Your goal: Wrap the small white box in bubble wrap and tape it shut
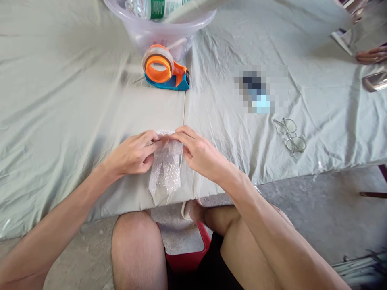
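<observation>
A piece of clear bubble wrap lies on the cloth-covered table near its front edge, its lower end hanging toward me. My left hand grips its upper left part with the fingers closed. From the right, my right hand pinches the upper right part. The fingertips of both hands nearly meet at the top of the wrap. Whether anything is inside the wrap cannot be made out.
Beyond my hands stands an orange and blue tape dispenser, before a clear plastic tub of packages. Eyeglasses and a blurred-out object lie to the right. Another person's hand is at the far right.
</observation>
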Motion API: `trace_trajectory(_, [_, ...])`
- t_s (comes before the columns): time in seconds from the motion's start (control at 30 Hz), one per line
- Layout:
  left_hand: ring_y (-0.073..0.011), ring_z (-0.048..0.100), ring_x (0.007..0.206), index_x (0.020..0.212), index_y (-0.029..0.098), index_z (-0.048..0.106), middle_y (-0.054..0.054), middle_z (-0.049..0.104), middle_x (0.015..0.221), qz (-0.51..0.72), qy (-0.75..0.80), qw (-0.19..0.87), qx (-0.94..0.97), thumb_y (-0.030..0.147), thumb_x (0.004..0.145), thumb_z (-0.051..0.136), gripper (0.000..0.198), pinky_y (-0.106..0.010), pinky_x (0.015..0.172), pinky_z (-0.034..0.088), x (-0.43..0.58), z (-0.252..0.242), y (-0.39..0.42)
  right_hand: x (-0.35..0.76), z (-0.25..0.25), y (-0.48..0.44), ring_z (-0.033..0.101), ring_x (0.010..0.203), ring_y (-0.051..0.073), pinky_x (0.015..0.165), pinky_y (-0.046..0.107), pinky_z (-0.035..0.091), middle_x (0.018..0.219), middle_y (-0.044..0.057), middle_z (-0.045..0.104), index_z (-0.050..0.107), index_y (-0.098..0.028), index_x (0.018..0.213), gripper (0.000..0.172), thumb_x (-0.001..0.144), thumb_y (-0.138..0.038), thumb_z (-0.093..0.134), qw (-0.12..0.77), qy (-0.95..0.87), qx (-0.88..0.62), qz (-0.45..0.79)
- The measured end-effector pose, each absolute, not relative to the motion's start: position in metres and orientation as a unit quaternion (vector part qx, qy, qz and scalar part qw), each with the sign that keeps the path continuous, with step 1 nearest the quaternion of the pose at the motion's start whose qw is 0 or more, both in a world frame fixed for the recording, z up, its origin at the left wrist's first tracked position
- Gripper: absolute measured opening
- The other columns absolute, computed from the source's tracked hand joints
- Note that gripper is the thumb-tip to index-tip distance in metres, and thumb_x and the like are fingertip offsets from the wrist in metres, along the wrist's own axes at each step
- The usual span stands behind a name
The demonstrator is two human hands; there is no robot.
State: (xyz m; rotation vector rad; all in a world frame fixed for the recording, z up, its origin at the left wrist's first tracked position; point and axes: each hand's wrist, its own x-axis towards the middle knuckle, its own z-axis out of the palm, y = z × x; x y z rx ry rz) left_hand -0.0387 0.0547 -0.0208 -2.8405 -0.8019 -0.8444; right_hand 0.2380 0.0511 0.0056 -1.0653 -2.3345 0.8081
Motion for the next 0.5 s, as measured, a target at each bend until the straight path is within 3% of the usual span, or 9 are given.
trace_trajectory(0.13, [-0.0278,0.081,0.101,0.147,0.013,0.061,-0.011,0.073,0.115,-0.212,-0.255,0.081,-0.940,-0.005,0.095,0.049,0.057,-0.036,0.075,0.071,-0.041,-0.011,0.054,0.236,0.000,0.042,0.074,0.128,0.029,0.103,0.046,0.067,0.150,0.018,0.066,0.055,-0.017,0.156,0.062,0.102,0.009,0.040,0.183,-0.883,-0.379,0.207])
trace_trajectory(0.27, [-0.0308,0.081,0.101,0.146,0.009,0.062,-0.014,0.073,0.118,-0.180,-0.258,0.091,-0.945,0.000,0.105,0.053,0.043,-0.041,0.076,0.073,-0.040,-0.008,0.051,0.227,-0.011,0.038,0.071,0.138,0.034,0.114,0.051,0.065,0.151,0.020,0.065,0.048,-0.017,0.157,0.067,0.097,0.011,0.047,0.203,-0.891,-0.380,0.143])
trace_trajectory(0.37, [-0.0310,0.082,0.103,0.150,0.011,0.062,-0.014,0.074,0.120,-0.187,-0.266,0.066,-0.943,0.006,0.111,0.057,0.040,-0.041,0.078,0.074,-0.042,-0.011,0.050,0.223,-0.017,0.042,0.074,0.128,0.033,0.108,0.050,0.066,0.147,0.019,0.067,0.051,-0.018,0.149,0.057,0.097,0.006,0.055,0.217,-0.882,-0.390,0.153])
trace_trajectory(0.5, [-0.0314,0.083,0.111,0.165,0.017,0.059,-0.013,0.076,0.123,-0.242,-0.278,0.014,-0.930,0.013,0.112,0.065,0.053,-0.040,0.086,0.075,-0.044,-0.024,0.052,0.222,-0.015,0.051,0.075,0.117,0.028,0.092,0.041,0.063,0.141,0.014,0.071,0.059,-0.022,0.135,0.036,0.104,-0.003,0.057,0.243,-0.858,-0.395,0.220])
